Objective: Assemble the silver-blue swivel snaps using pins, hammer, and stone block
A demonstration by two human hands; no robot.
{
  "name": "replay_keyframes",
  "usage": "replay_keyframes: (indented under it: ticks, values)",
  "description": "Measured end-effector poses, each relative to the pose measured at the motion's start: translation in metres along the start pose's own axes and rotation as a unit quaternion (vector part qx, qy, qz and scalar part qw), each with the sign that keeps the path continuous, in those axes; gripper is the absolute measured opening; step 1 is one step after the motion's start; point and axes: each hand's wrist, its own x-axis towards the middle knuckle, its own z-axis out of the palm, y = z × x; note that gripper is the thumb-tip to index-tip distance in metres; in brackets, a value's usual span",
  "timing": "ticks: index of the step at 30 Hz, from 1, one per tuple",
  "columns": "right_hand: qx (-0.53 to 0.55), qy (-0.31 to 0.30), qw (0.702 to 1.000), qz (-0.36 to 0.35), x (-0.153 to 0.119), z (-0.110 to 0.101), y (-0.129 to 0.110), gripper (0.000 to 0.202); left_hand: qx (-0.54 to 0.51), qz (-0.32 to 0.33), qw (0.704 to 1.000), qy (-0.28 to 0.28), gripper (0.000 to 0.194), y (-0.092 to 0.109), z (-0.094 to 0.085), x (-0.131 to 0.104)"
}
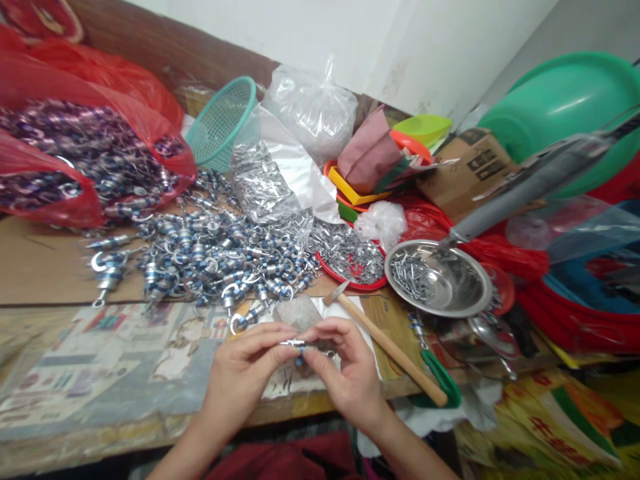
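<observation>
Both hands meet near the table's front edge, low in the middle of the head view. My left hand [245, 373] pinches one end of a small metal piece with blue parts [299, 347]. The thumb and fingers of my right hand [347, 370] close on the other end. Beneath the hands lies a grey stone block [297, 313], partly hidden by them. A hammer with a wooden handle [395, 353] rests just right of my right hand. Beyond the hands spreads a large pile of silver and blue metal fittings [215, 253].
A red tray [350, 257] of small metal parts and a steel bowl [465, 280] with pins stand behind the hammer. A red bag [65, 213] of fittings fills the back left. A teal basket [223, 127], a cardboard box [465, 167] and a green basin [565, 107] are farther back.
</observation>
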Motion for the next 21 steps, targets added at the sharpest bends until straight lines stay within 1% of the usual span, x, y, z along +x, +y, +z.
replay_keyframes:
  ticks: [2, 4, 6, 8, 11, 14, 18, 21]
  values:
    - [-0.082, -0.026, 0.991, -0.105, -0.002, -0.004, 0.0, 0.038, -0.053, -0.048, 0.997, 0.0, 0.007, 0.0, 0.0, -0.001]
    - [-0.162, -0.06, 0.961, -0.215, -0.002, -0.009, 0.0, 0.036, -0.086, -0.073, 0.994, -0.013, 0.006, 0.002, 0.0, -0.002]
    - [-0.212, -0.082, 0.929, -0.293, 0.0, -0.013, 0.0, 0.032, -0.067, -0.069, 0.995, -0.016, 0.007, 0.008, 0.0, -0.002]
    - [-0.236, -0.084, 0.909, -0.334, 0.002, -0.015, 0.001, 0.028, -0.025, -0.049, 0.998, -0.016, 0.007, 0.014, 0.0, -0.001]
    - [-0.243, -0.085, 0.901, -0.349, 0.003, -0.016, 0.003, 0.027, 0.025, -0.021, 0.999, -0.026, 0.007, 0.021, -0.003, 0.0]
    - [-0.229, -0.092, 0.911, -0.33, 0.0, -0.017, 0.003, 0.032, 0.056, -0.007, 0.998, -0.036, 0.011, 0.022, -0.007, -0.001]
    - [-0.225, -0.099, 0.911, -0.33, -0.001, -0.018, -0.001, 0.039, 0.073, 0.008, 0.996, -0.043, 0.011, 0.02, -0.009, -0.003]
    - [-0.228, -0.098, 0.912, -0.326, -0.002, -0.018, -0.003, 0.04, 0.082, 0.021, 0.994, -0.065, 0.012, 0.023, -0.01, -0.003]
